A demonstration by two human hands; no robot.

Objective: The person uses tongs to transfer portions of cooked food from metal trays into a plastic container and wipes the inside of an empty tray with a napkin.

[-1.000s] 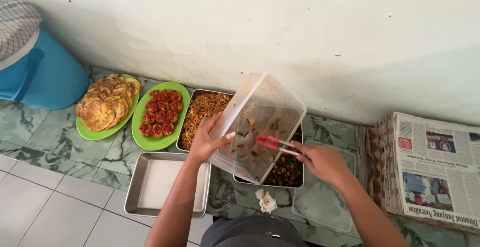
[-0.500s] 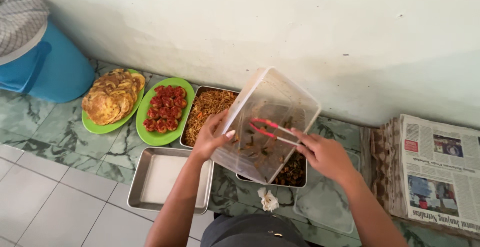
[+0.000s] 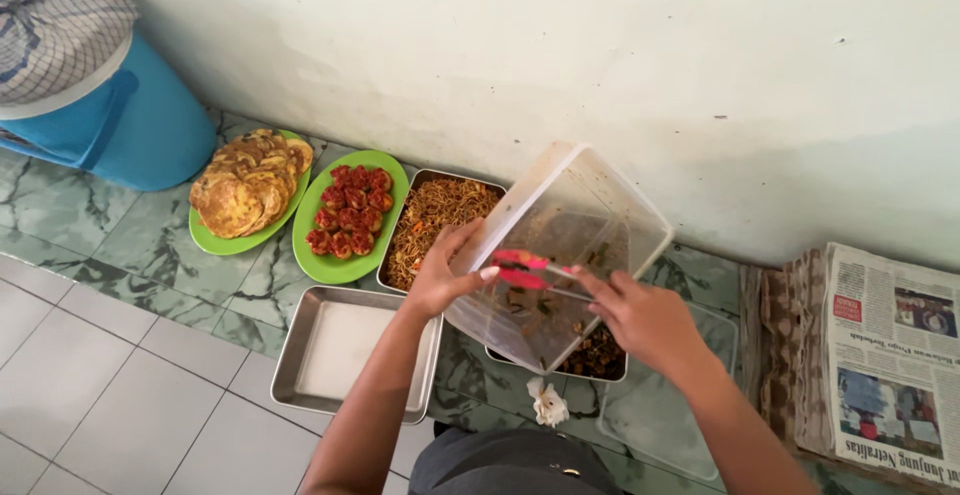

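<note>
A person tipped a clear plastic container over a metal tray of dark food, scraping inside it with pink tongs.

The left hand (image 3: 440, 280) gripped the near-left rim of the clear plastic container (image 3: 560, 255), fingers curled around its edge, holding it tilted on its side. The right hand (image 3: 645, 320) was closed around pink tongs (image 3: 525, 270) reaching into the container's opening. Beneath the container sat a metal tray of dark food (image 3: 595, 355). To the left lay a tray of noodles (image 3: 435, 217), a green plate of red pieces (image 3: 350, 217), a green plate of fritters (image 3: 245, 193) and an empty steel tray (image 3: 345, 350), all on the tiled floor (image 3: 110, 355). A blue bucket (image 3: 140, 125) stood far left; newspapers (image 3: 885, 355) lay at right.
</note>
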